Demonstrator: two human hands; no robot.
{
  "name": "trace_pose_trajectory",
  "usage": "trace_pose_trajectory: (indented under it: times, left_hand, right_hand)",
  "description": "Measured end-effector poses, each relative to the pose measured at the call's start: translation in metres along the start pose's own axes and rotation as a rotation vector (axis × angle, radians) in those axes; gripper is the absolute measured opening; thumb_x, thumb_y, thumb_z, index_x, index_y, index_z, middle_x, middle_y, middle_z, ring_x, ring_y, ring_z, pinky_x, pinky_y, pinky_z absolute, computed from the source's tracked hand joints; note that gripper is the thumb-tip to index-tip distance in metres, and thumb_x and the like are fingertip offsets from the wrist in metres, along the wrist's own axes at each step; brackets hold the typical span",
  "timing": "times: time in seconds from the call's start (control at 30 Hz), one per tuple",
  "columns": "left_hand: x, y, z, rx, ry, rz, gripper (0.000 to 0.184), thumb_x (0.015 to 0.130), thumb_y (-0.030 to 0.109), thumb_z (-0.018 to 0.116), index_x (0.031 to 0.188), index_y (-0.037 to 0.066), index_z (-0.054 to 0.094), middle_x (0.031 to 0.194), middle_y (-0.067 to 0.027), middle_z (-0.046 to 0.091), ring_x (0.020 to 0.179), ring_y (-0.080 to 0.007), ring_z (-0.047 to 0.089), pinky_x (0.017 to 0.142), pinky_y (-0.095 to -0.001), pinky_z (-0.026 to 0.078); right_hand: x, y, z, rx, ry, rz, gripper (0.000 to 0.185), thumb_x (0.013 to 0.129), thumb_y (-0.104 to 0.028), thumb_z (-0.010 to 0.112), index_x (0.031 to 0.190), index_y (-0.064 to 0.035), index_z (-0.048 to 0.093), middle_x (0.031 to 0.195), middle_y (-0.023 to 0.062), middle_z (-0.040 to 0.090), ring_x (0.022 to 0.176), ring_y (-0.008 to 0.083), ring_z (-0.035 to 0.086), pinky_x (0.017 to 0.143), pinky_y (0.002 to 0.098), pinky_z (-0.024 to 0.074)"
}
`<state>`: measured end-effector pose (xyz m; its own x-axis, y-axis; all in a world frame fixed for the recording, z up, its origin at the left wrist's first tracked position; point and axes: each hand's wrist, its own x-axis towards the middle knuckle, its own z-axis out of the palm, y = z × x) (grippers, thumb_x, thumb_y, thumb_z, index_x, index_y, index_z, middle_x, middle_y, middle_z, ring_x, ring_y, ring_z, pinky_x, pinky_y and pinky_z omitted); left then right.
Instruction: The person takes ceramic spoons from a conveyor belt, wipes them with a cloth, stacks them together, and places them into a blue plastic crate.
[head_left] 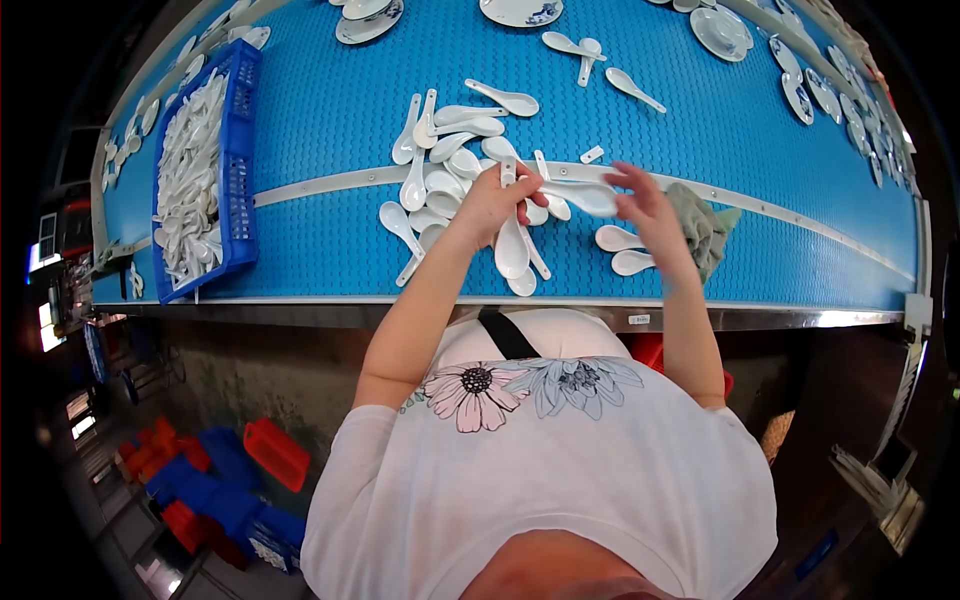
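Note:
My left hand (489, 208) is closed on a white ceramic soup spoon (511, 252) whose bowl points toward my body. Another white spoon (583, 198) sticks out sideways from beside its fingertips, with the bowl toward my right hand (648, 207). That right hand is slightly blurred, its fingers apart; the thumb is close to the bowl, and I cannot tell if they touch. Around and under the left hand lies a loose heap of white spoons (440, 181). Two spoons (632, 262) rest just left of my right wrist.
A blue plastic crate (240, 165) full of white spoons stands at the left. A grey-green cloth (705, 228) lies right of my right hand. A pale strip (330, 184) crosses the blue surface (320, 110). Plates (720, 33) and several spoons sit farther back.

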<state>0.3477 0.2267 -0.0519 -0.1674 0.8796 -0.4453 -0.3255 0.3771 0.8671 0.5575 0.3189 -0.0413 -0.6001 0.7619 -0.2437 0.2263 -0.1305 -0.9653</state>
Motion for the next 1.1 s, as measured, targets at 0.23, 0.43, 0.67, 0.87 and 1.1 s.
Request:
trace_pose_trajectory:
  times: [0.23, 0.43, 0.67, 0.87, 1.1]
  left_hand:
    - [-0.039, -0.024, 0.000, -0.182, -0.043, -0.125, 0.018, 0.084, 0.021, 0.054, 0.086, 0.004, 0.047, 0.063, -0.0004, 0.046, 0.048, -0.0081, 0.047, 0.044, -0.0228, 0.043]
    - [-0.075, -0.067, -0.016, -0.141, -0.173, -0.308, 0.023, 0.085, 0.026, 0.052, 0.085, 0.003, 0.047, 0.063, -0.0023, 0.050, 0.049, -0.0109, 0.050, 0.043, -0.0245, 0.043]
    - [-0.063, -0.066, -0.044, 0.100, 0.106, -0.160, 0.026, 0.079, 0.026, 0.061, 0.088, 0.002, 0.055, 0.068, -0.0009, 0.053, 0.061, -0.0089, 0.050, 0.055, -0.0220, 0.040]
    - [-0.062, -0.071, -0.054, 0.478, 0.137, -0.041, 0.030, 0.074, 0.028, 0.063, 0.087, 0.001, 0.059, 0.076, -0.0073, 0.059, 0.067, -0.0158, 0.056, 0.061, -0.0268, 0.043]
    - [-0.039, -0.086, -0.034, 0.868, 0.172, -0.047, 0.043, 0.070, 0.042, 0.061, 0.084, 0.001, 0.061, 0.071, -0.0137, 0.060, 0.066, -0.0274, 0.058, 0.064, -0.0342, 0.044]
  right_hand:
    - [0.015, 0.052, -0.034, -0.088, 0.125, 0.077, 0.017, 0.079, -0.014, 0.056, 0.092, -0.0029, 0.058, 0.079, 0.0034, 0.058, 0.073, 0.0098, 0.052, 0.066, 0.0220, 0.0429]
    - [-0.023, 0.056, -0.069, -1.166, 0.592, -0.338, 0.029, 0.073, -0.017, 0.063, 0.099, -0.0067, 0.057, 0.101, 0.0082, 0.056, 0.091, 0.0236, 0.054, 0.077, 0.0319, 0.0435]
    - [-0.041, 0.058, -0.031, -1.192, -0.036, -0.212, 0.045, 0.060, -0.018, 0.071, 0.103, -0.0146, 0.057, 0.084, 0.0049, 0.053, 0.079, 0.0261, 0.054, 0.067, 0.0350, 0.0430]
    - [-0.018, 0.058, -0.003, -0.568, -0.047, 0.148, 0.034, 0.068, -0.025, 0.067, 0.095, -0.0061, 0.058, 0.086, 0.0080, 0.058, 0.072, 0.0194, 0.058, 0.062, 0.0298, 0.0449]
    - [0.049, 0.049, 0.059, -0.466, 0.161, 0.024, 0.037, 0.067, -0.029, 0.067, 0.093, -0.0041, 0.057, 0.092, 0.0097, 0.058, 0.076, 0.0203, 0.058, 0.066, 0.0307, 0.0460]
